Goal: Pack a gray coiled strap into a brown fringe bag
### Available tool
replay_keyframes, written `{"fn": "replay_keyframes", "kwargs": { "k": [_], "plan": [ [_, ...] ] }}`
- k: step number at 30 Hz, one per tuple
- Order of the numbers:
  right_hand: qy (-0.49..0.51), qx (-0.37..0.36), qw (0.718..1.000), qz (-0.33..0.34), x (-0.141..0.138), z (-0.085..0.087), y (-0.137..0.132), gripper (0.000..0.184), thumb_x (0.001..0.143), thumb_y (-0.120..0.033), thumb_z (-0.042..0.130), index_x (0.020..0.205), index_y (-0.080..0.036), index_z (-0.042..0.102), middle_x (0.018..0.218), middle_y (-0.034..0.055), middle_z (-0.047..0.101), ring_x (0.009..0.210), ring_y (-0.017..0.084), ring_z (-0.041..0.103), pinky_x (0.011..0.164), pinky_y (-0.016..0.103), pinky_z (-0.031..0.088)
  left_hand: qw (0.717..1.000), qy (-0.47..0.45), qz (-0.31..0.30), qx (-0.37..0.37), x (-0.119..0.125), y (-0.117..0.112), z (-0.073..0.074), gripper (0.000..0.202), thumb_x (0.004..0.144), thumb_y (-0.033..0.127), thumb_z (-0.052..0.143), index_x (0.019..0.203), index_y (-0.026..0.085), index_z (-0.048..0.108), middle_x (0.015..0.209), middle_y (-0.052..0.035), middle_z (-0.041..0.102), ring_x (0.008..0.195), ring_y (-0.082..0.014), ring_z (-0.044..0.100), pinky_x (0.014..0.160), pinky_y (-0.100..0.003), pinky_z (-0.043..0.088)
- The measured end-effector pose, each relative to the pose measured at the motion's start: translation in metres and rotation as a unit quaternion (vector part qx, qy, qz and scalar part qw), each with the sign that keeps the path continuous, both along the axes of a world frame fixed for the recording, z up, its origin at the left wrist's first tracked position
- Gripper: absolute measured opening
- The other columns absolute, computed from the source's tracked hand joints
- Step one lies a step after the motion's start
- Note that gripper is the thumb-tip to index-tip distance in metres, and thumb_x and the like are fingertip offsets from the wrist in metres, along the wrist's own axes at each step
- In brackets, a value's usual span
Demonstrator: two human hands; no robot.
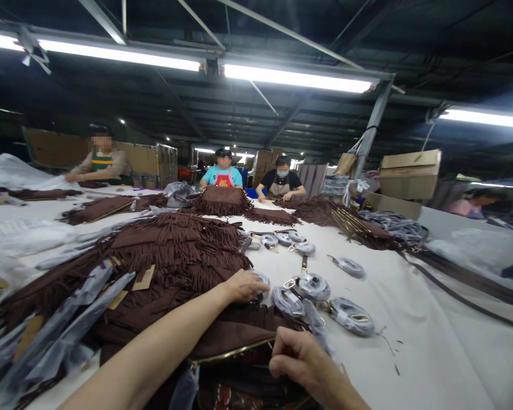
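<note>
A brown fringed bag (235, 337) lies in front of me with its gold zipper (235, 352) open, showing a dark patterned lining. My right hand (301, 359) has its fingers curled at the right end of that opening, pinching the bag's edge. Beyond the bag, my left hand (244, 286) is closed on a coiled strap (261, 277) in clear wrapping; the fingers partly cover it. More wrapped strap coils (313, 286) with gold clips lie just right of my left hand.
Stacked fringed bags (175, 245) with tags and plastic-wrapped pieces (77, 307) fill the left side. Another wrapped coil (351, 316) sits near loose threads on the white table (444, 341). Long dark straps (465, 285) run along the right. Several co-workers (223, 173) are across the table.
</note>
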State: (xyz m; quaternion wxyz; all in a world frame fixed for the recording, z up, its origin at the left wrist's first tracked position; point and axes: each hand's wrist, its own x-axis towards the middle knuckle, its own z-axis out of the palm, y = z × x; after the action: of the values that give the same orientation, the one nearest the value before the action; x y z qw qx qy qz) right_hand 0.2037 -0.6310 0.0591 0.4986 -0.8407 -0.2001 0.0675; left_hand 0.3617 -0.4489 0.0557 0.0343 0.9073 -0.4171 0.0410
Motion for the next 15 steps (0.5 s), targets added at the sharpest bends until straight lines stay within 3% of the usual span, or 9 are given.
{"fn": "replay_keyframes", "kwargs": {
  "k": [5, 8, 11, 15],
  "plan": [
    [-0.015, 0.010, 1.000, 0.014, 0.001, 0.000, 0.001, 0.013, 0.074, -0.022, 0.055, 0.062, -0.019, 0.061, 0.058, -0.0015, 0.063, 0.056, 0.013, 0.049, 0.055, 0.024, 0.034, 0.997, -0.022, 0.049, -0.049, 0.001, 0.000, 0.016, 0.028, 0.087, 0.038, 0.060, 0.110, 0.023, 0.065, 0.104, -0.0083, 0.068, 0.098, -0.0253, 0.062, 0.081, -0.032, 0.045],
    [-0.002, 0.049, 0.999, 0.004, 0.005, -0.005, 0.001, 0.015, 0.079, -0.029, 0.057, 0.068, -0.019, 0.059, 0.056, -0.0022, 0.061, 0.052, 0.012, 0.048, 0.052, 0.023, 0.033, 0.993, -0.044, 0.072, -0.087, -0.009, -0.001, 0.030, 0.024, 0.089, 0.037, 0.057, 0.098, 0.017, 0.065, 0.097, -0.0104, 0.068, 0.092, -0.0253, 0.062, 0.083, -0.034, 0.045],
    [0.017, 0.090, 0.996, -0.020, 0.009, -0.010, 0.003, 0.031, 0.084, -0.046, 0.056, 0.068, -0.020, 0.055, 0.048, -0.0045, 0.053, 0.042, 0.009, 0.035, 0.043, 0.022, 0.025, 0.986, -0.061, 0.081, -0.136, -0.025, 0.004, 0.040, 0.023, 0.093, 0.034, 0.050, 0.091, 0.016, 0.064, 0.092, -0.0093, 0.066, 0.090, -0.0234, 0.061, 0.083, -0.034, 0.045],
    [0.045, 0.148, 0.987, -0.043, 0.010, -0.009, 0.007, 0.045, 0.080, -0.064, 0.057, 0.070, -0.020, 0.054, 0.045, -0.0079, 0.044, 0.036, 0.007, 0.026, 0.037, 0.020, 0.018, 0.976, -0.056, 0.059, -0.203, -0.049, 0.009, 0.043, 0.024, 0.094, 0.029, 0.048, 0.083, 0.016, 0.066, 0.095, -0.0072, 0.063, 0.091, -0.0188, 0.059, 0.086, -0.029, 0.044]
  ]
}}
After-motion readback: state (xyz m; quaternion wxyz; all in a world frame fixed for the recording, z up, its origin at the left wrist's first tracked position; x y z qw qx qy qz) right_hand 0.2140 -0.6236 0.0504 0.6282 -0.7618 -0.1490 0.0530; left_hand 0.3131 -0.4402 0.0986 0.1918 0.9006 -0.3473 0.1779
